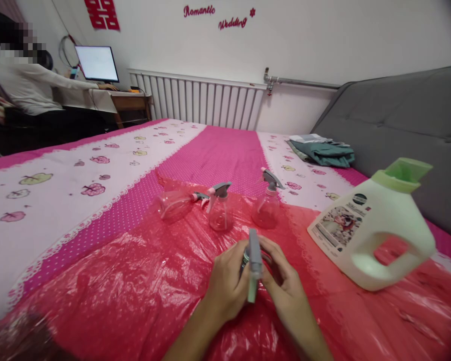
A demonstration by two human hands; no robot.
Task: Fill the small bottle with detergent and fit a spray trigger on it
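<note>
Both my hands are closed around a spray bottle with a grey head [254,253] and a pale green trigger, held over the red plastic sheet. My left hand [227,278] wraps its near left side, and my right hand [281,276] curls about it from the right. The bottle's body is mostly hidden by my fingers. Just beyond stand two clear spray bottles with grey and pink heads, a middle spray bottle [220,216] and a right spray bottle [266,211]. A third clear spray bottle [174,204] lies on its side at the left.
A large pale jug [364,255] with a green cap stands tilted at my right. The red plastic sheet [135,281] covers the near part of the pink patterned bed [225,150]. Folded clothes [323,150] lie by the grey headboard [402,110]. A person [33,82] sits at a desk, far left.
</note>
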